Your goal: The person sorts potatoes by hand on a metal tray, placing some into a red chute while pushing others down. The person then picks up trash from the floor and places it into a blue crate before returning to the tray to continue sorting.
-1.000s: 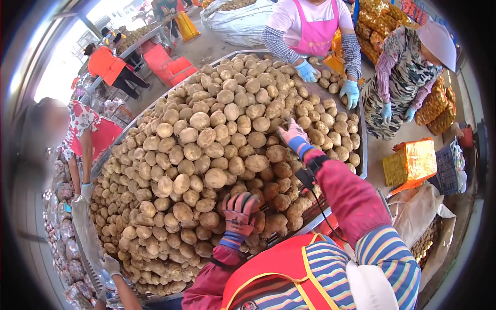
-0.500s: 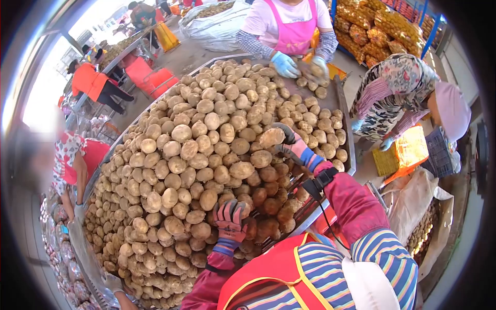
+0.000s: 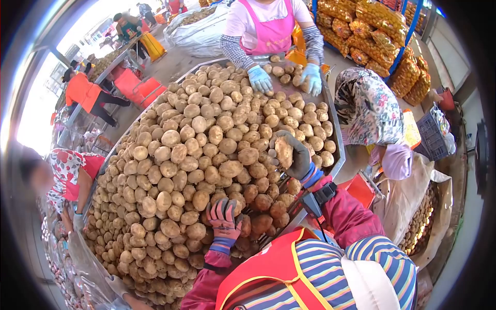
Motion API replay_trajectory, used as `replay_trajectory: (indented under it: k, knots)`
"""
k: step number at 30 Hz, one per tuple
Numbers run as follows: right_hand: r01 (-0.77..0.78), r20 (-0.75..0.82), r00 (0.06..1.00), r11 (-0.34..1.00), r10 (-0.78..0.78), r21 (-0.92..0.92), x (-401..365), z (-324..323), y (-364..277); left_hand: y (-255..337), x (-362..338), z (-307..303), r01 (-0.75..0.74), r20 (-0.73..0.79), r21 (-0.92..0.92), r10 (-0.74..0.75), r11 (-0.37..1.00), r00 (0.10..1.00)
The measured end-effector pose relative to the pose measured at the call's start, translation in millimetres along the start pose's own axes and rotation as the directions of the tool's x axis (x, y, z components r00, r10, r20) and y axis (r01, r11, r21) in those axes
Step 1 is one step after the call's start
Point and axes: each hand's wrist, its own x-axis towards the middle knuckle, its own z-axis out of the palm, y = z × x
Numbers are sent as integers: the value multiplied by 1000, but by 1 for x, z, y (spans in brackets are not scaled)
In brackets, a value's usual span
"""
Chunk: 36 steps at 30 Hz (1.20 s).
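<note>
A large heap of brown potatoes (image 3: 170, 170) fills the metal-edged table before me. My right hand (image 3: 299, 157), in a dark-palmed glove, is closed round an oblong potato (image 3: 283, 152) held just above the pile, with its long side upright. Nearer to me, my left hand (image 3: 225, 222), in a pink and grey glove, lies on the heap with its fingers stretched over the potatoes. No potato is visibly gripped in it, though its fingertips touch some. Darker potatoes (image 3: 262, 223) lie between my two hands.
Across the table, a co-worker in a pink apron (image 3: 271, 31) has blue-gloved hands (image 3: 260, 79) on potatoes. Another person (image 3: 369, 108) bends at the right beside a dark crate (image 3: 436, 132). The metal table rim (image 3: 338, 139) runs along the right. Filled net bags (image 3: 361, 31) stand behind.
My right hand has turned, tipping its potato from lying sideways to upright. My left hand stays nearly in place. The co-worker's hands have parted, and the person at right has bent lower.
</note>
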Motion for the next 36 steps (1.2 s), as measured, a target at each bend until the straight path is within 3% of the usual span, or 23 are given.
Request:
replay_trajectory:
  k: [3, 7, 9, 11, 13, 14, 15, 18, 21, 22, 28, 32, 36]
  knots:
    - [-22, 52, 999, 992, 16, 124, -7, -8, -1, -1, 0, 5, -4, -12, -6, 4, 1000, 1000]
    - [103, -81, 993, 980, -90, 169, -23, 18, -7, -1, -2, 6, 25, -12, -24, -25, 999, 1000]
    - [93, -182, 982, 976, -57, 195, -39, 34, -14, 0, 0, 2, 23, -10, 8, -23, 1000, 1000]
    - [103, -137, 988, 970, -74, 222, -54, 15, -16, 1, -1, 1, 17, 5, 7, -17, 1000, 1000]
    - [104, -119, 989, 990, -92, 94, -67, 4, -19, 3, 0, 0, 51, 0, 15, -51, 999, 999]
    - [98, -82, 993, 969, -81, 228, -75, -1, -22, 2, -1, 3, 44, -19, 17, -44, 999, 999]
    - [116, -88, 991, 967, -98, 229, -81, -3, -23, 1, -1, 4, 26, -15, 13, -26, 1000, 1000]
    - [125, -190, 979, 960, -78, 249, -101, -8, -27, 5, 1, 3, 76, -44, 33, -74, 997, 996]
    - [182, -232, 968, 895, -92, 407, -115, -23, -26, 7, 15, -3, -8, 20, -19, 8, 1000, 1000]
    - [202, -327, 942, 900, -71, 387, -118, -27, -27, 14, 20, -8, -26, 39, 24, 26, 999, 999]
    - [326, -507, 858, 855, -88, 404, -146, -35, -29, 18, 42, 0, -135, 114, 92, 124, 987, 986]
    - [269, -441, 897, 834, -34, 481, -162, -37, -28, 11, 42, 4, -183, 165, 105, 165, 977, 972]
    - [184, -378, 926, 891, -15, 415, -182, -57, -28, 13, 41, 0, -161, 209, 112, 135, 981, 968]
